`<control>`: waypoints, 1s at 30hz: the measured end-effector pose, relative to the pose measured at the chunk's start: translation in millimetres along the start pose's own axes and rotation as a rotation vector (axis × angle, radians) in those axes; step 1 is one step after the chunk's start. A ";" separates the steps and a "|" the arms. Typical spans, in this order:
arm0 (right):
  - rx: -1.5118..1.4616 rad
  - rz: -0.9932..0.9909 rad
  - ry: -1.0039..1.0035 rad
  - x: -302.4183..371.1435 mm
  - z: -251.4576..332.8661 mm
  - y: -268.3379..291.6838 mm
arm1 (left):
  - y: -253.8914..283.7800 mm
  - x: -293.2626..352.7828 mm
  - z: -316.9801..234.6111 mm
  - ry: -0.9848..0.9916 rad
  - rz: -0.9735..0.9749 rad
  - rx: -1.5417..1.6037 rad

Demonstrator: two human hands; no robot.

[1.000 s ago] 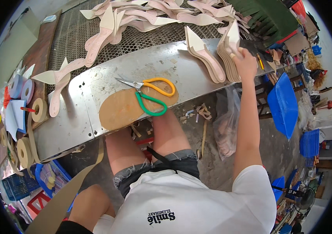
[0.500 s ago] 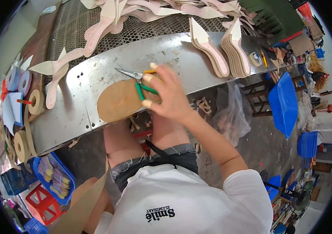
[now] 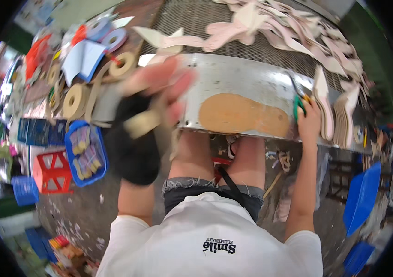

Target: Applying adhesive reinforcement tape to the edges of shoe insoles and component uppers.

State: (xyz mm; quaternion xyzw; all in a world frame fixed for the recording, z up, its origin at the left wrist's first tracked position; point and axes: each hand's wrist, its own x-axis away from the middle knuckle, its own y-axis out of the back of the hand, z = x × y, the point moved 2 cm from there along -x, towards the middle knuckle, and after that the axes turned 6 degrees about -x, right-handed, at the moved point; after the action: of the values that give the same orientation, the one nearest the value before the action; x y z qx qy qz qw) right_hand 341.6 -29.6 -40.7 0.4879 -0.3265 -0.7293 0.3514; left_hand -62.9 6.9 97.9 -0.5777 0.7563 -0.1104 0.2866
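Note:
My left hand [image 3: 162, 85] is raised left of the bench middle, smeared by motion. A black, long oval sole-shaped piece [image 3: 136, 157] is held up in it, with a pale beige patch across it that I cannot make out. My right hand [image 3: 309, 120] rests at the bench's near edge, fingers closed round the scissors [image 3: 300, 105], which have green and orange handles; the blades point away from me. Between the hands, a tan sole-shaped sheet [image 3: 242, 115] lies flat on the metal bench top [image 3: 252, 74].
Stacked pale strap pieces [image 3: 344, 115] stand right of the scissors. More pink and white pieces [image 3: 293, 34] pile on the mesh behind. Tape rolls [image 3: 75, 100] crowd the left. A blue basket [image 3: 85, 154] and red stool [image 3: 52, 171] stand lower left, a blue bin [image 3: 362, 198] at right.
The view has swung left. My right hand, spread over the scissors before, now grips them right of the tan sheet. My left hand has come up with the black piece; a beige piece showed at lower left earlier.

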 end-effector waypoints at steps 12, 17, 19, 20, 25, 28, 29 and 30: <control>-0.898 0.296 0.120 -23.2 180.0 44.9 | -2.4 -21.7 76.6 0.645 0.174 0.339; -0.886 0.461 0.074 -32.3 173.2 15.3 | 84.5 -43.3 119.3 0.519 -0.291 0.271; -0.923 0.477 -0.013 -42.9 171.6 -10.4 | 131.1 -45.6 139.5 0.476 -0.380 0.245; -0.857 0.463 -0.027 -52.9 172.5 -27.2 | 147.3 -46.4 139.7 0.412 -0.443 0.231; -0.697 0.349 0.289 -127.4 239.7 -116.7 | 210.4 -79.0 109.1 0.399 -0.365 0.043; -0.591 0.265 0.394 -169.9 256.3 -183.9 | 209.7 -99.3 106.8 0.620 -0.237 -0.037; -0.476 0.226 0.429 -180.0 254.0 -205.6 | 206.2 -106.5 105.1 0.694 -0.155 -0.016; -0.370 0.191 0.469 -186.0 261.2 -214.2 | 208.2 -110.5 105.5 0.712 -0.124 0.031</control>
State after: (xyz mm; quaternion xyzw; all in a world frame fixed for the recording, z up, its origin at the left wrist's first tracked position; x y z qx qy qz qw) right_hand 105.7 275.4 -45.3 0.5378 -0.1427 -0.6074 0.5670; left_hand -153.9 191.9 -57.6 -0.5434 0.7705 -0.3331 0.0066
